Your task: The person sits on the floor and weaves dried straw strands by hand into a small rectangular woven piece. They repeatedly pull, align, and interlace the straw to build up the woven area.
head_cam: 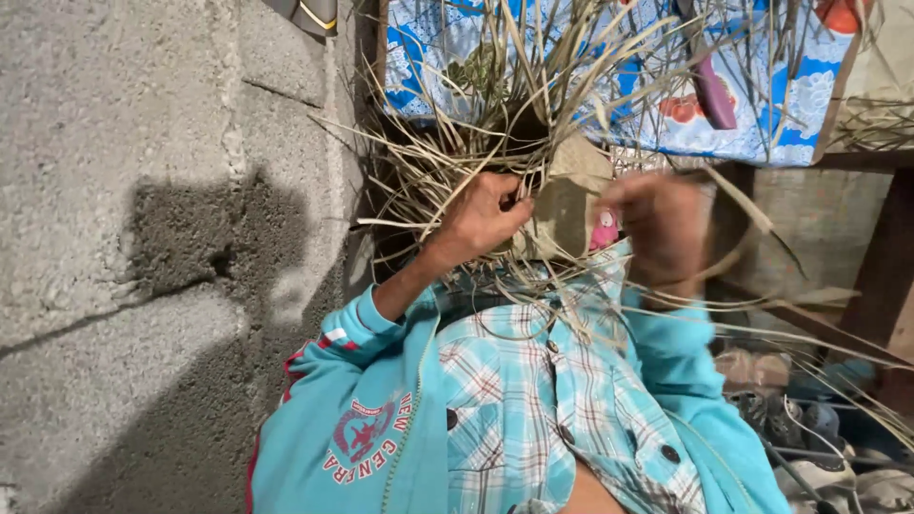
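A half-woven piece of dry, pale straw strips point(533, 124) sits in front of my chest, its loose ends fanning up and out. My left hand point(484, 215) grips a bunch of strips at the woven base. My right hand point(662, 228) is blurred with motion and closes around strips on the right side. A tan woven patch point(569, 205) shows between the two hands. I wear a turquoise jacket over a plaid shirt.
A rough grey concrete block wall point(143, 190) fills the left. A blue patterned cloth point(743, 105) lies on a wooden frame point(885, 276) behind the straw. Shoes point(809, 428) lie on the floor at the lower right.
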